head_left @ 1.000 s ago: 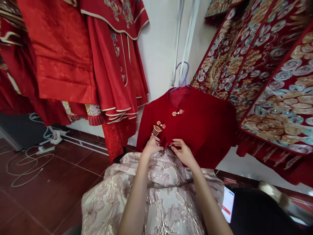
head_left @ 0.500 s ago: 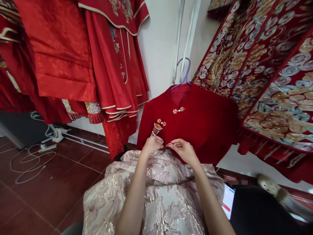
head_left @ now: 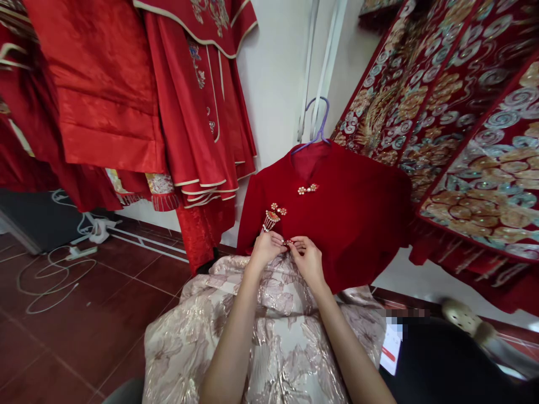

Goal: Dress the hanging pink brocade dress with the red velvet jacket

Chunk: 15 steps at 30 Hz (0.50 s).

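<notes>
A dark red velvet jacket (head_left: pixel 353 213) hangs on a purple hanger (head_left: pixel 322 120). At its front opening, my left hand (head_left: pixel 268 247) pinches one side of a small gold, beaded clasp (head_left: pixel 287 243). From the other side my right hand (head_left: pixel 307 258) grips the clasp too, fingertips almost touching the left ones. Whether its halves are joined is hidden by the fingers. Above my left hand sit a fan-shaped brooch with beaded tassels (head_left: pixel 272 217) and a flower clasp (head_left: pixel 278 209). Another flower clasp (head_left: pixel 307 189) fastens the collar area.
Pale floral brocade (head_left: pixel 290 342) spreads over the lap. Red garments (head_left: pixel 197 112) hang at left, embroidered ones (head_left: pixel 446 123) at right. A lit phone (head_left: pixel 391 348) lies on a black surface at lower right. White cable (head_left: pixel 59 275) coils on the tiled floor.
My right hand has moved left toward my left hand, bringing the right side of the clasp up to the left fingertips. The left hand has barely shifted.
</notes>
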### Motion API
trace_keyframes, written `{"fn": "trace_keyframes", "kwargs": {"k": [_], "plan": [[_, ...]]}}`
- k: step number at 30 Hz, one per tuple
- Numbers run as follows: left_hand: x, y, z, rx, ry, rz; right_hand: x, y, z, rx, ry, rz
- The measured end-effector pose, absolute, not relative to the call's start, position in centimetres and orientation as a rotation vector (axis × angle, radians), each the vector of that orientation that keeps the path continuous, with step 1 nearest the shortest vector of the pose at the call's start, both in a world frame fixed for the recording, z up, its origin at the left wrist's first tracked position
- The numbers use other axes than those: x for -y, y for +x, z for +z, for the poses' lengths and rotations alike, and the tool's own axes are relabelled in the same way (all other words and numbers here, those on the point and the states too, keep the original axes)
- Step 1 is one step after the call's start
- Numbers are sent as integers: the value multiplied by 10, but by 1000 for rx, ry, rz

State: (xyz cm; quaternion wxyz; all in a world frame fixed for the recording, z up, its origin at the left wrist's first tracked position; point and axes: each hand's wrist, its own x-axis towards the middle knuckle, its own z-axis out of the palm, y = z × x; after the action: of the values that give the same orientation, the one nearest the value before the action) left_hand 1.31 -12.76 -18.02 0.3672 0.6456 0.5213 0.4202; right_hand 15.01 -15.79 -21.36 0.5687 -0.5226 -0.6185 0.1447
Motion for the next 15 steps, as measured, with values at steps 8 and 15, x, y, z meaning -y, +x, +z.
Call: {"fn": "trace_keyframes", "kwargs": {"k": [8, 15], "plan": [[125, 8, -184, -1369, 1772, 1090, 162, 144, -211, 1427, -1163, 348], [129, 9, -181, -1369, 1802, 1111, 162, 140, -213, 1436, -1175, 258]]}}
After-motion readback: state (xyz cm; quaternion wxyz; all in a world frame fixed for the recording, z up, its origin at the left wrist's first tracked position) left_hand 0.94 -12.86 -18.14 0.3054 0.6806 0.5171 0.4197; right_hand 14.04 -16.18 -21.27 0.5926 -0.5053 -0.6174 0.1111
